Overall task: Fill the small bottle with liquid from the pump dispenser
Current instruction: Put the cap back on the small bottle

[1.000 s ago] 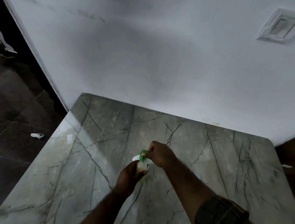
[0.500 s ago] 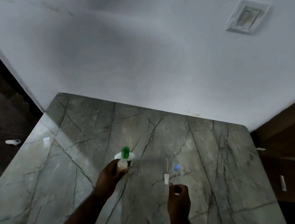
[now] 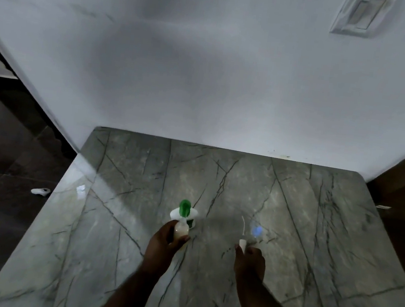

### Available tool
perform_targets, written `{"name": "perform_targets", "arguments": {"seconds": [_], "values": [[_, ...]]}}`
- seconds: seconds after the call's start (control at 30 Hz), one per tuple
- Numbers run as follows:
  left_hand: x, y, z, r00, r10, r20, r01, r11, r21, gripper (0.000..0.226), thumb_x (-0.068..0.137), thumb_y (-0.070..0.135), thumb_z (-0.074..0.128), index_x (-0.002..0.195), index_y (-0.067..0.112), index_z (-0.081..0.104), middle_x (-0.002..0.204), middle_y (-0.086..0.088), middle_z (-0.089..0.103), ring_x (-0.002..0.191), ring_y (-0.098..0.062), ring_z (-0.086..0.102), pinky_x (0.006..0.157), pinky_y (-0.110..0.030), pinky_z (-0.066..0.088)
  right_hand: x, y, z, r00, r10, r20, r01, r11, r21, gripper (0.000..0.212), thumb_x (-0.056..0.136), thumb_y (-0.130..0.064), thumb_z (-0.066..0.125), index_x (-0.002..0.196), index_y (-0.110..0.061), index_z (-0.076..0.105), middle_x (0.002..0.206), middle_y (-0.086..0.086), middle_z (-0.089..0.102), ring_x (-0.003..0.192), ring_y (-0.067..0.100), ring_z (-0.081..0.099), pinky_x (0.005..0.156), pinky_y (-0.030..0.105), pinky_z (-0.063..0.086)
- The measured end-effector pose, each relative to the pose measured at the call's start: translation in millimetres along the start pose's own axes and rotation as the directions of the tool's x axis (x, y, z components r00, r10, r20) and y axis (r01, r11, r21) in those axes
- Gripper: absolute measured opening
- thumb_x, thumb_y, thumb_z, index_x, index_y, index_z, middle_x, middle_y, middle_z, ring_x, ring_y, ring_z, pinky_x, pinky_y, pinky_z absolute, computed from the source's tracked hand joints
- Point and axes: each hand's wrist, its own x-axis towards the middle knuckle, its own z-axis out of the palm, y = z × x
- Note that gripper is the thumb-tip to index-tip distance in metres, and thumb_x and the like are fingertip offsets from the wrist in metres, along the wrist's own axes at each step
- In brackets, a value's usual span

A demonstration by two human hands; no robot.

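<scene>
Your left hand [image 3: 163, 244] gripped the small bottle [image 3: 181, 230], with the fingers [image 3: 184, 240] curled round its lower part. Pale cream liquid showed inside it. The bottle stood on the near middle of the marbled desk [image 3: 303, 216], right against the front of the white pump dispenser [image 3: 190, 215], and the dispenser's green pump head hung just over the bottle's neck. Your right hand [image 3: 250, 261] was off to the right, apart from the bottle. Its fingers were curled and pinching a small white cap [image 3: 242, 244] with a thin tube rising from it. Just beyond that hand a small blue object [image 3: 257, 231] lay on the desk, too blurred to name. A white switch plate [image 3: 358, 14] sat high on the wall.
</scene>
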Motion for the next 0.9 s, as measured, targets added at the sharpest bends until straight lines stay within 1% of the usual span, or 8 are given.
{"name": "perform_targets", "arguments": {"seconds": [0.13, 0.3, 0.4, 0.5, 0.63, 0.77, 0.83, 0.9], "values": [[-1.5, -2.9, 0.9, 1.0, -0.008, 0.015, 0.008, 1.0, 0.011, 0.036, 0.082, 0.031, 0.075, 0.116, 0.033, 0.062, 0.104, 0.012, 0.072, 0.094, 0.002, 0.066, 0.081, -0.021, 0.055, 8.4, 3.7, 8.9, 1.0, -0.004, -0.005, 0.004, 0.999, -0.041, 0.047, 0.093, -0.048, 0.057, 0.116, -0.007, 0.062, 0.107, 0.015, 0.067, 0.099, 0.033, 0.063, 0.083, 0.037, 0.051], [-3.5, -11.9, 5.9, 0.999, -0.04, 0.009, 0.04, 0.999, 0.028, 0.038, 0.081, 0.03, 0.077, 0.115, 0.032, 0.061, 0.101, 0.01, 0.071, 0.094, -0.004, 0.066, 0.079, -0.021, 0.054, 1.9, 0.4, 9.6, 1.0, -0.014, -0.023, 0.014, 1.0, -0.021, 0.045, 0.097, -0.047, 0.049, 0.115, -0.008, 0.063, 0.109, 0.015, 0.067, 0.102, 0.033, 0.063, 0.08, 0.033, 0.044], [-5.3, -18.4, 11.2, 0.998, -0.067, 0.01, 0.067, 0.997, 0.035, 0.039, 0.079, 0.029, 0.078, 0.113, 0.032, 0.061, 0.101, 0.011, 0.07, 0.093, -0.004, 0.065, 0.077, -0.018, 0.051, -10.7, -3.2, 5.0, 0.999, -0.012, -0.033, 0.013, 0.999, 0.034, 0.034, 0.095, -0.038, 0.058, 0.111, -0.007, 0.06, 0.104, 0.014, 0.068, 0.089, 0.029, 0.061, 0.074, 0.032, 0.045], [-7.1, -28.4, 17.9, 0.994, -0.102, 0.04, 0.101, 0.995, 0.022, 0.041, 0.076, 0.031, 0.081, 0.112, 0.033, 0.062, 0.105, 0.011, 0.071, 0.098, -0.007, 0.066, 0.085, -0.027, 0.054, -30.2, -0.7, 0.8, 0.993, -0.119, 0.024, 0.112, 0.973, 0.202, 0.013, 0.092, -0.028, 0.066, 0.098, -0.02, 0.059, 0.096, 0.009, 0.071, 0.077, 0.022, 0.062, 0.068, 0.035, 0.05], [-10.7, -35.2, 28.3, 0.988, -0.128, 0.081, 0.127, 0.992, 0.017, 0.043, 0.076, 0.03, 0.081, 0.114, 0.03, 0.062, 0.109, 0.012, 0.068, 0.104, -0.009, 0.063, 0.088, -0.025, 0.052, -43.5, 5.2, -22.9, 0.941, -0.322, 0.107, 0.26, 0.887, 0.382, 0.01, 0.088, -0.033, 0.068, 0.098, -0.036, 0.067, 0.092, -0.003, 0.073, 0.082, 0.019, 0.07, 0.072, 0.045, 0.06], [-12.3, -33.0, 41.2, 0.987, -0.136, 0.087, 0.135, 0.991, 0.013, 0.045, 0.074, 0.028, 0.083, 0.113, 0.028, 0.059, 0.108, 0.011, 0.066, 0.102, -0.01, 0.062, 0.086, -0.019, 0.049, -45.6, -23.2, -60.7, 0.849, -0.51, 0.141, 0.444, 0.831, 0.334, 0.013, 0.09, -0.017, 0.068, 0.095, -0.029, 0.068, 0.094, -0.011, 0.072, 0.088, 0.005, 0.069, 0.078, 0.026, 0.056], [-12.2, -30.9, 47.9, 0.987, -0.13, 0.098, 0.129, 0.991, 0.022, 0.044, 0.074, 0.031, 0.082, 0.111, 0.029, 0.06, 0.106, 0.013, 0.066, 0.101, -0.009, 0.062, 0.087, -0.025, 0.052, -48.1, -42.1, -73.2, 0.766, -0.616, 0.184, 0.562, 0.78, 0.276, 0.009, 0.09, -0.016, 0.068, 0.095, -0.024, 0.066, 0.094, -0.01, 0.071, 0.089, 0.002, 0.067, 0.075, 0.015, 0.052], [-13.2, -31.0, 52.9, 0.987, -0.12, 0.106, 0.118, 0.993, 0.026, 0.047, 0.073, 0.035, 0.082, 0.115, 0.027, 0.062, 0.108, 0.011, 0.068, 0.101, -0.009, 0.063, 0.089, -0.032, 0.054, -49.4, -55.5, -77.2, 0.701, -0.677, 0.225, 0.632, 0.735, 0.246, 0.005, 0.092, -0.02, 0.066, 0.096, -0.018, 0.065, 0.094, -0.009, 0.07, 0.088, 0.003, 0.067, 0.073, 0.013, 0.052]]}}
